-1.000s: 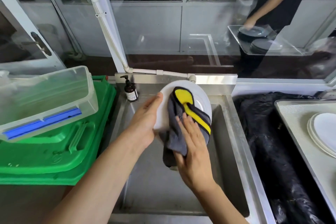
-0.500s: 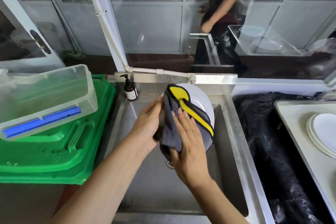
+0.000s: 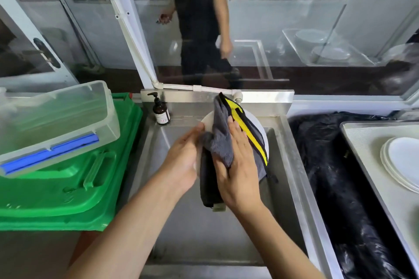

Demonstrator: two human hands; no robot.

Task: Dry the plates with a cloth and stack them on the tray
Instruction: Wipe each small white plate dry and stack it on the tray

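Left hand (image 3: 182,161) grips the plate (image 3: 208,121) by its left rim, thumb on the front face, fingers hidden behind. The plate stands on edge between the hands, over the sink (image 3: 226,244). Right hand (image 3: 238,172) presses the cloth (image 3: 221,142) flat against the plate, fingers straight and together. Well right of that hand lies the tray (image 3: 362,142), which carries a stack (image 3: 401,161) of plates.

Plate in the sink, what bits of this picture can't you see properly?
Plate: head view, its face mostly covered by the cloth and right hand; wet or dry unknown.
Left hand: fingers hidden behind the plate.
Stacked plates on the tray: cut off by the right edge; count unclear.
Bottle label: too small to read.
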